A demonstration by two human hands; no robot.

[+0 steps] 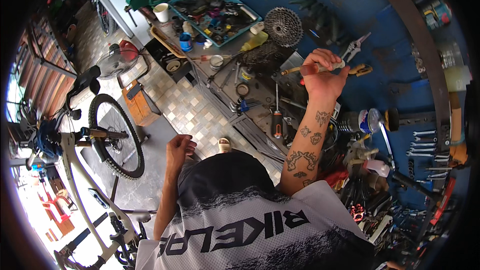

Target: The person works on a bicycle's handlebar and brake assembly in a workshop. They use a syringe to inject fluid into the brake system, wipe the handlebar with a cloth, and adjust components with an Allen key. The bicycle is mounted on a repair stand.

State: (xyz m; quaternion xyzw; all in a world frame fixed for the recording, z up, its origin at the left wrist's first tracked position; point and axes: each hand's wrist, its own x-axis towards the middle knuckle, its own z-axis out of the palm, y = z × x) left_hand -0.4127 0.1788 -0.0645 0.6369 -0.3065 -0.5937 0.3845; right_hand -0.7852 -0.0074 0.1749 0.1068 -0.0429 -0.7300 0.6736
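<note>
While a bicycle [72, 162] stands at the far left, its front wheel [138, 157] turned toward the middle, a fan [116, 63] and a wooden box [140, 104] sit on the floor beyond it. Next comes the left hand [180, 148], to the right of the tyre and near the person's dark-and-white jersey [220, 172]; its fingers are loosely curled, and I cannot tell whether anything is inside them. Farther off, a white cup [161, 13] and a blue tray [216, 43] full of small parts rest on the bench [260, 113]. A screwdriver [277, 124] with an orange and black handle lies nearer, and a cassette of sprockets [283, 26] is at the bench's far side. Right of these, the right hand [325, 74] is raised above the bench, its fingers clamped around a slim tool [291, 71] that points leftward, with a pale end showing by the thumb. Pliers [353, 49] are just beyond that hand; a white tub [370, 121] and a row of wrenches [423, 144] follow at the far right.
</note>
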